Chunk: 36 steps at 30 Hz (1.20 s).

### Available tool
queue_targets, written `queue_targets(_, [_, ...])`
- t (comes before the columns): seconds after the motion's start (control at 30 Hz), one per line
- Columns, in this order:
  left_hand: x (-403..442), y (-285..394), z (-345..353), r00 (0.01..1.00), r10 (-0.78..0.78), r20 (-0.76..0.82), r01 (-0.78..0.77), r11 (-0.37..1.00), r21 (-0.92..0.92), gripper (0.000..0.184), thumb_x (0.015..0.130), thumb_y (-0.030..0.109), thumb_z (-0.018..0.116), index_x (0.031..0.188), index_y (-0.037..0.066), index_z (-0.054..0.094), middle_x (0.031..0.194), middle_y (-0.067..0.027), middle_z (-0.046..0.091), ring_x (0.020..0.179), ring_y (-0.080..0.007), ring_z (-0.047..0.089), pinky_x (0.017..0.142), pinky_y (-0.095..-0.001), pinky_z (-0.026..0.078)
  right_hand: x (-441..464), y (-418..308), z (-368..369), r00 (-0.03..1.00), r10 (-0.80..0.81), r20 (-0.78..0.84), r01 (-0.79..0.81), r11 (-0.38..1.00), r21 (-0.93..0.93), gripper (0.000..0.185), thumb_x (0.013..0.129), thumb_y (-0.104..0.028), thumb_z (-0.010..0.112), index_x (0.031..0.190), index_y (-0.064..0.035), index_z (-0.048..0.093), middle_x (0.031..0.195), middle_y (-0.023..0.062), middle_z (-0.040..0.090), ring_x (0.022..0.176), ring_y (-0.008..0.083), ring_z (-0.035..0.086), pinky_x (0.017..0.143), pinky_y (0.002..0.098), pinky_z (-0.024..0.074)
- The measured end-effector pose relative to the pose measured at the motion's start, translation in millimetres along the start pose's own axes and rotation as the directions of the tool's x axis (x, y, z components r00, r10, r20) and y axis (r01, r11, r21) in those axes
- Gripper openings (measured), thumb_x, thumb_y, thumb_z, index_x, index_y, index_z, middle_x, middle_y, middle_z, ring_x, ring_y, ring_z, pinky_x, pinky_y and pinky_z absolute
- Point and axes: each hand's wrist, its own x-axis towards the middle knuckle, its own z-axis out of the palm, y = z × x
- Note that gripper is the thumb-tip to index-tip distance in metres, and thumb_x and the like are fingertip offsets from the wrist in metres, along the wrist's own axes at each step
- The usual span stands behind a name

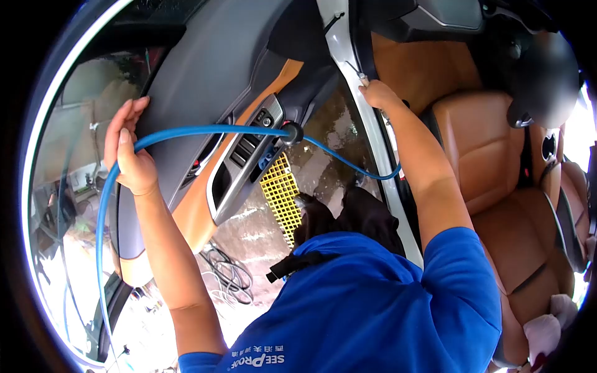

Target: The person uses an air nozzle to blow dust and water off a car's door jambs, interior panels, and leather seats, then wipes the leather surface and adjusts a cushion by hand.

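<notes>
My left hand (132,149) is raised beside the door, its fingers stretched out. A blue hose (205,130) passes across this hand behind the thumb and hangs down on the left. My right hand (380,96) is closed around a slim air gun (364,79) at the door sill. Its thin nozzle points at the silver sill (348,53); most of its body is hidden by my hand and forearm. The hose runs through a black round piece (292,133) and reaches my right forearm, where its end is hidden.
The open car door (214,68) with its switch panel (247,140) stands on the left. Tan seats (479,140) lie to the right. A yellow grate (283,193) is in the wet floor, near coiled cables (230,273). Another person (547,81) is at upper right.
</notes>
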Motion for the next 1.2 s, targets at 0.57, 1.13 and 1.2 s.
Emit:
queue_targets(0.57, [1, 4, 3, 0.993, 0.109, 0.052, -0.111, 0.993, 0.032, 0.043, 0.091, 0.01, 0.035, 0.119, -0.015, 0.056, 0.112, -0.0303, 0.063, 0.11, -0.036, 0.061, 0.104, -0.0439, 0.043, -79, 74, 117, 0.947, 0.129, 0.294, -0.069, 0.977, -0.204, 0.056, 0.099, -0.044, 0.041, 0.111, 0.0059, 0.064, 0.118, 0.0287, 0.06, 0.111, 0.0414, 0.058, 0.096, 0.0444, 0.0459])
queue_targets(1.13, [-7, 9, 2, 0.971, 0.238, 0.026, -0.23, 0.957, -0.179, 0.03, 0.09, 0.006, 0.046, 0.109, -0.003, 0.067, 0.099, -0.0132, 0.07, 0.097, -0.0206, 0.063, 0.093, -0.0314, 0.046, -322, 159, 284, 0.948, 0.073, 0.31, 0.075, 0.895, -0.44, 0.044, 0.081, -0.022, 0.065, 0.12, -0.0029, 0.058, 0.087, 0.0207, 0.067, 0.078, 0.0401, 0.065, 0.069, 0.0482, 0.0511])
queue_targets(1.2, [-11, 17, -4, 0.965, 0.244, 0.095, -0.233, 0.967, -0.106, 0.028, 0.089, 0.012, 0.049, 0.105, 0.001, 0.07, 0.102, -0.013, 0.07, 0.1, -0.022, 0.064, 0.094, -0.0336, 0.046, -365, 117, 282, 0.871, 0.408, 0.273, -0.346, 0.905, -0.249, 0.04, 0.087, -0.032, 0.061, 0.108, 0.0029, 0.063, 0.084, 0.0237, 0.067, 0.078, 0.04, 0.066, 0.068, 0.0467, 0.0504])
